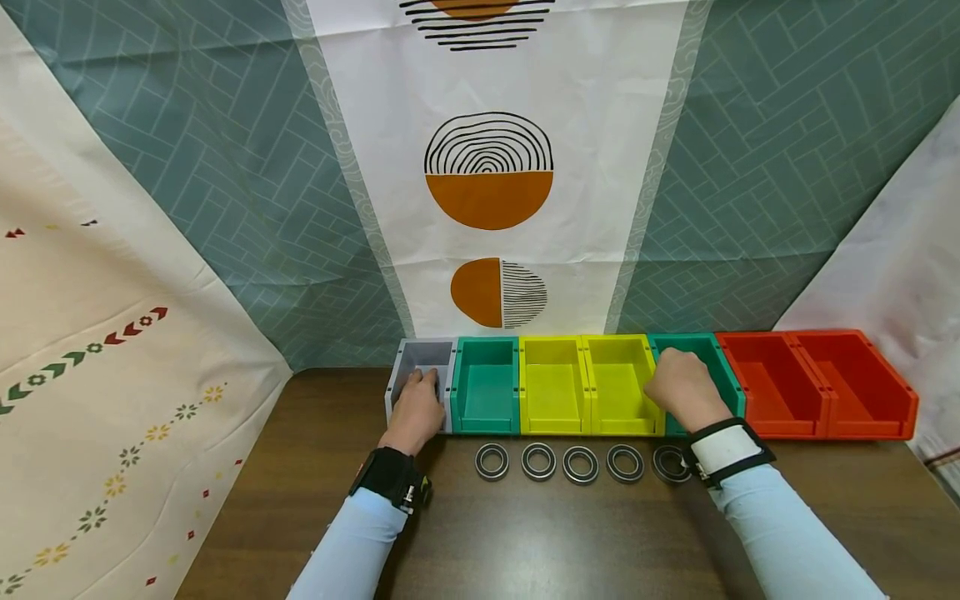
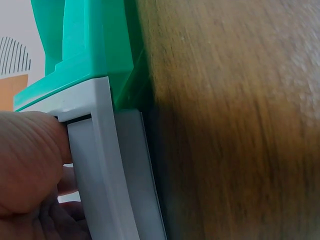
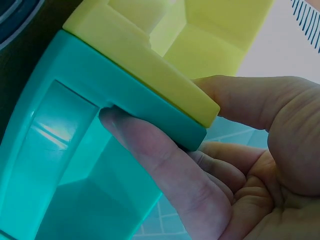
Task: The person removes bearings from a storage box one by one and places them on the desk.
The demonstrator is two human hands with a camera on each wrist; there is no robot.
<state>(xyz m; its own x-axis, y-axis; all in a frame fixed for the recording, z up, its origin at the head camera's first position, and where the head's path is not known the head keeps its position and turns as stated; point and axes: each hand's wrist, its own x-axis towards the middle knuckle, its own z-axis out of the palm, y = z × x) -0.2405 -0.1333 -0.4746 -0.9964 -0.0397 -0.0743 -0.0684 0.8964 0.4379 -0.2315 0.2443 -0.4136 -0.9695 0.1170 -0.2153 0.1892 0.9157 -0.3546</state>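
My left hand (image 1: pixel 417 408) reaches into the grey bin (image 1: pixel 395 375) at the row's left end. In the left wrist view its thumb (image 2: pixel 50 145) lies at the bin's inner corner; the other fingers are partly hidden behind, and I cannot tell whether they hold anything. My right hand (image 1: pixel 684 387) pinches the adjoining side walls of a yellow bin (image 3: pixel 150 70) and a green bin (image 3: pixel 55 120). One finger (image 3: pixel 155 155) presses inside the green bin and another digit (image 3: pixel 240 97) lies on the yellow side. Several ball bearings (image 1: pixel 581 465) lie in a row before the bins.
Between the hands stand another green bin (image 1: pixel 487 421) and a further yellow bin (image 1: pixel 551 421). Two red bins (image 1: pixel 870 427) close the row at the right. Behind hangs a patterned cloth (image 1: pixel 585 275). The bins rest on a brown wooden table (image 1: pixel 540 542).
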